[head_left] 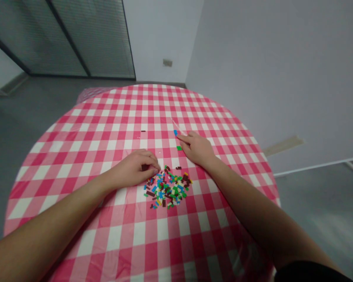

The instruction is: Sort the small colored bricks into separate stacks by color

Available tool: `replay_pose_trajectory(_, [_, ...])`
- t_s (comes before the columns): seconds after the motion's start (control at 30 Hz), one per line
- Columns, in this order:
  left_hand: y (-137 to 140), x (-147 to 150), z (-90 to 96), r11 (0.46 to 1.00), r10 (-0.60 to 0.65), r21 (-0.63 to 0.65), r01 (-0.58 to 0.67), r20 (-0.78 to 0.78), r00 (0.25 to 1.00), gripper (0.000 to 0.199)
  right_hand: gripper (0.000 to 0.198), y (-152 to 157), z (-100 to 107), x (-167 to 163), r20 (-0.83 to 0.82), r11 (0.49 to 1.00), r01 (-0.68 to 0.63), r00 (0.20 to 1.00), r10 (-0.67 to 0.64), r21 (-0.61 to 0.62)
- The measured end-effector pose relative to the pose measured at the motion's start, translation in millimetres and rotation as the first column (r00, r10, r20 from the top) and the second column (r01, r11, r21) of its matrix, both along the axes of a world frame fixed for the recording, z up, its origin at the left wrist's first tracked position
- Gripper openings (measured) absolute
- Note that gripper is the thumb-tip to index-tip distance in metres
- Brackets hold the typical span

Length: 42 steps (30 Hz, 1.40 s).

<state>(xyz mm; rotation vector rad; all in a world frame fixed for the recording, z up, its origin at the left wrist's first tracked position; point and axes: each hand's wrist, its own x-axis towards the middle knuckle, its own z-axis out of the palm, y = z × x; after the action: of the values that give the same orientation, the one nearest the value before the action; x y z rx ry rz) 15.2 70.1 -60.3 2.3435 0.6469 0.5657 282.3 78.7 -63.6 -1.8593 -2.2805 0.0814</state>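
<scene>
A heap of small toy building bricks (pixel 167 190) in blue, green, brown, white and yellow lies on the checked tablecloth. At the heap's far left edge is my left hand (pixel 138 166), its fingers curled and the thumb drawn close to them. Whatever sits between those fingertips is too small to make out. My right hand (pixel 197 148) rests beyond the heap, index finger stretched out with its tip against a blue brick (pixel 175 132). Just below that finger, beside the hand, lies a green brick (pixel 179 148).
A dark brick (pixel 143 131) lies alone farther back, left of the blue one. Another brown brick (pixel 179 168) is just past the heap. The round table (pixel 106 135) has a red-and-white checked cover. Walls and a glass partition (pixel 100 39) stand behind it.
</scene>
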Motion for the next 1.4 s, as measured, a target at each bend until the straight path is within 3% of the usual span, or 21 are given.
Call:
replay_pose_trajectory(0.5, [0, 0, 0.5, 1.0, -0.003, -0.01, 0.003, -0.002, 1.0, 0.019, 0.037, 3, -3, 2, -0.076, 0.999, -0.034, 0.997, 0.035, 0.013])
replay_pose_trajectory(0.7, [0, 1, -0.1, 1.0, -0.008, -0.009, 0.008, -0.004, 1.0, 0.019, 0.019, -10, 10, 5, -0.318, 0.952, -0.298, 0.898, 0.304, 0.07])
replay_pose_trajectory(0.87, [1, 0, -1.9, 1.0, -0.007, -0.013, 0.007, 0.001, 1.0, 0.018, 0.014, -26, 31, 4, -0.305, 0.831, -0.536, 0.824, 0.477, -0.149])
replay_pose_trajectory(0.97, [1, 0, -1.7, 1.0, -0.006, -0.018, 0.006, 0.004, 1.0, 0.018, 0.013, -28, 35, 4, -0.245, 0.817, -0.527, 0.845, 0.475, -0.234])
replay_pose_trajectory(1.13, [1, 0, -0.4, 1.0, -0.009, -0.018, 0.009, -0.008, 1.0, 0.018, 0.012, -26, 31, 3, -0.254, 0.817, -0.521, 0.848, 0.464, -0.248])
replay_pose_trajectory(1.27, [-1, 1, 0.3, 1.0, 0.021, -0.019, -0.021, -0.007, 1.0, 0.019, 0.012, -30, 22, -4, -0.408, 0.877, -0.464, 0.83, 0.381, -0.124])
replay_pose_trajectory(1.4, [-6, 4, 1.4, 0.993, 0.113, -0.021, -0.112, 0.062, 0.992, 0.017, 0.015, -35, 12, -16, -0.638, 0.891, -0.443, 0.715, 0.285, -0.1])
